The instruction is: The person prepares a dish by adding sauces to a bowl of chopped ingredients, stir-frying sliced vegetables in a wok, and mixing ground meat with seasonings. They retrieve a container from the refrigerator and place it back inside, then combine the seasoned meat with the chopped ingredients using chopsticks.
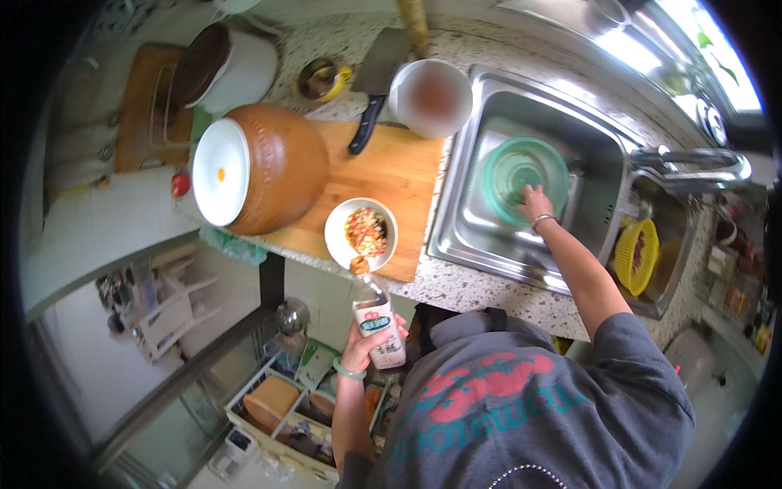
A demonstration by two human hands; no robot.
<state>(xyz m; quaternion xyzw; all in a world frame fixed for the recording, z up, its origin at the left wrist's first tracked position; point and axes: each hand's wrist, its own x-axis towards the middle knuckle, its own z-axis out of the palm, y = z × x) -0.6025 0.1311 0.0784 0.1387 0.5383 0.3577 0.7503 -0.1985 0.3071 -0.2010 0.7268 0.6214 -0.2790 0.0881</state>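
My left hand [358,349] is wrapped round a clear bottle [380,326] with a printed label. Its brown top points at the near rim of a white bowl [391,248], which holds chopped red and pale bits in dark liquid. That bowl rests on a wooden cutting board [407,183]. Over on the right, my right hand [533,201] reaches down into a green basin [492,175] standing in the steel sink [481,232]. Its fingers look somewhat apart, with the tips at the inside of the basin; nothing held can be made out.
A large brown clay pot [285,167] with a white lid [220,173] stands at the board's left. Behind are a cleaver [371,118], a white container [452,122] and a yellow cup [324,79]. A yellow strainer [637,257] sits in the smaller sink, near the faucet [692,163].
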